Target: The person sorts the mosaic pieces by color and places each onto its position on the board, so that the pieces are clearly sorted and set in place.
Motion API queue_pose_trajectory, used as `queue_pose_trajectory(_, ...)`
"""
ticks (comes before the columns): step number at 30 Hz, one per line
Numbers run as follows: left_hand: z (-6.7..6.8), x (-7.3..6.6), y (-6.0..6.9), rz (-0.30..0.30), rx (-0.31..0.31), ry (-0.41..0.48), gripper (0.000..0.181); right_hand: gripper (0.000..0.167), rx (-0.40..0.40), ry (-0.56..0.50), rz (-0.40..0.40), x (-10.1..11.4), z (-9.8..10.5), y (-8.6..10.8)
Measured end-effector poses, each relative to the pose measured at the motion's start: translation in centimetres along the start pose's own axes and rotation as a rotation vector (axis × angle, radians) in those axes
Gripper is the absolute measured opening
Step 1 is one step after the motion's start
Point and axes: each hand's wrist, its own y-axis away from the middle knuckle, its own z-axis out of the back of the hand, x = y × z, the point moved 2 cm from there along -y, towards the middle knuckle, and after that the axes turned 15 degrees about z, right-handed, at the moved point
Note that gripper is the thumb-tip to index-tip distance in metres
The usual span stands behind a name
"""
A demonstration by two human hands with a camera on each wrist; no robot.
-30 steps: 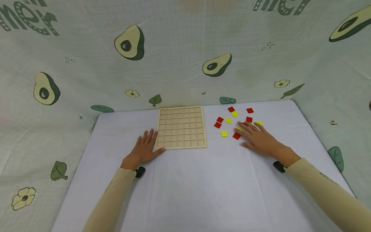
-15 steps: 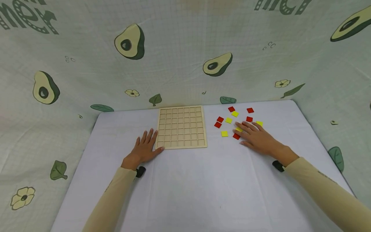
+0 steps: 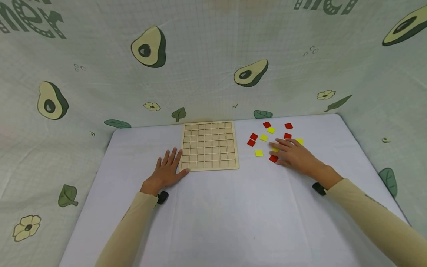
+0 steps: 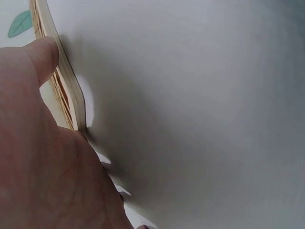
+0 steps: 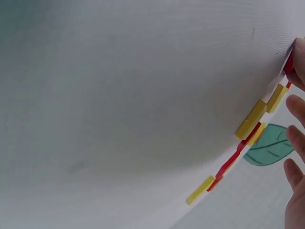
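Observation:
A pale wooden grid board lies at the back of the table. My left hand lies flat with fingers spread at its left front corner; in the left wrist view the thumb rests on the board's edge. To the right, my right hand pinches a red square tile between thumb and forefinger, low over the cloth. The right wrist view shows that red tile at the fingertips. A yellow tile is partly covered by the fingers.
Several loose tiles lie around the right hand, among them a yellow tile, a red tile and another red tile. A white cloth covers the table. A patterned curtain rises behind it.
My right thumb and forefinger have closed together on the red tile, which has shifted slightly toward me. The left hand and the board have stayed in place.

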Motion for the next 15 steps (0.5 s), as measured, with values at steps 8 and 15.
queue_pose_trajectory(8,0.01,0.06,-0.18,0.006,0.017,-0.013,0.092,0.049,-0.041,-0.044,0.011,0.01,0.12,-0.01)
queue_pose_trajectory(15,-0.46,0.56,-0.74,-0.005,0.003,0.012,0.092,0.050,-0.074,-0.056,0.024,0.16,0.08,-0.15)
